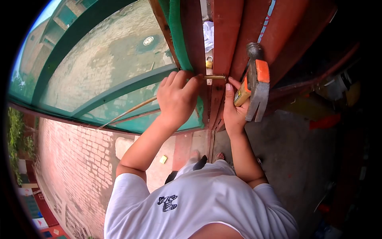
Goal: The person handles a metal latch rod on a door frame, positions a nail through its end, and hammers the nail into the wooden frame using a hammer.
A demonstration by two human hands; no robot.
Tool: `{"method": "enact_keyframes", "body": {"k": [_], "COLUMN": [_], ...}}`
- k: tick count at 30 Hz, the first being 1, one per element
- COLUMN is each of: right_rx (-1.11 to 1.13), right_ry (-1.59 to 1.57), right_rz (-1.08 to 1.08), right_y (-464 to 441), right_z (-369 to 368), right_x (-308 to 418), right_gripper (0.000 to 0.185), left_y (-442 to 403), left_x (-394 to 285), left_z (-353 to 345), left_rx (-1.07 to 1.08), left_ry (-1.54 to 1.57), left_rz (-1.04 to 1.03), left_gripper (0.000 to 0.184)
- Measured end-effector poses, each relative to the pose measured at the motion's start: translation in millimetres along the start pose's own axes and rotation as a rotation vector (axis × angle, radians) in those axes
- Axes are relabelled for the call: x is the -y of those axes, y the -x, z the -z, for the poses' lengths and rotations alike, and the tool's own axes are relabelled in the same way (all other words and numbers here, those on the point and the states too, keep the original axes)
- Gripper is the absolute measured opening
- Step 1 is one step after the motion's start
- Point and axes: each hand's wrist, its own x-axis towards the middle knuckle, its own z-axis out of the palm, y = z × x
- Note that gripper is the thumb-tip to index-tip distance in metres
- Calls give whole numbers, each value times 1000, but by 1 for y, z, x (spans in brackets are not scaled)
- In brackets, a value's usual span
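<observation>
My left hand (178, 95) is closed in front of the green mesh and red door frame. A brass-coloured rod (215, 77) sticks out sideways from its fingers, across the gap to the red post. A thin rod (135, 106) also slants down-left from behind this hand; whether both are one piece is hidden by my fingers. My right hand (236, 109) is wrapped round the handle of a claw hammer (257, 85), its head turned upward and its claw pointing down. My right thumb and a fingertip are close to the rod's right end.
Green mesh (181, 36) in a green frame fills the left side. Red boards (227, 36) stand at the right. A brass padlock (209, 63) shows in the gap between them. A small yellow object (163, 159) lies on the floor.
</observation>
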Motion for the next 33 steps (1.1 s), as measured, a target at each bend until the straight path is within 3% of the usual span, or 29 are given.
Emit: {"method": "enact_keyframes", "body": {"k": [2, 5, 6, 11, 17, 20, 27, 30, 33], "right_rx": [-28, -58, -38, -96, -69, 55, 309, 420, 381], "right_ry": [144, 56, 16, -46, -96, -232, 44, -76, 42], "right_rz": [228, 147, -47, -2, -41, -225, -251, -200, -152], "right_y": [-6, -3, 0, 0, 3, 24, 79, 85, 86], "right_z": [-8, -17, -19, -27, -26, -1, 64, 69, 63], "right_x": [-1, -5, -10, -27, -26, -12, -33, -32, -32], "right_gripper": [12, 12, 16, 16, 16, 12, 20, 32, 11], "left_y": [-1, -4, -4, -4, 6, 10, 6, 7, 8], "left_x": [-2, -6, -6, 3, 14, 21, 40, 41, 42], "left_z": [4, 14, 15, 16, 0, -5, -9, -10, -11], "left_rx": [14, 37, 50, 135, 77, -50, -68, -69, -74], "left_ry": [-28, -54, -49, -28, 13, 60, 86, 110, 127], "left_rz": [1, -19, -20, -7, -13, -60, -192, -204, -222], "left_gripper": [18, 17, 17, 22, 29, 31, 32, 32, 32]}}
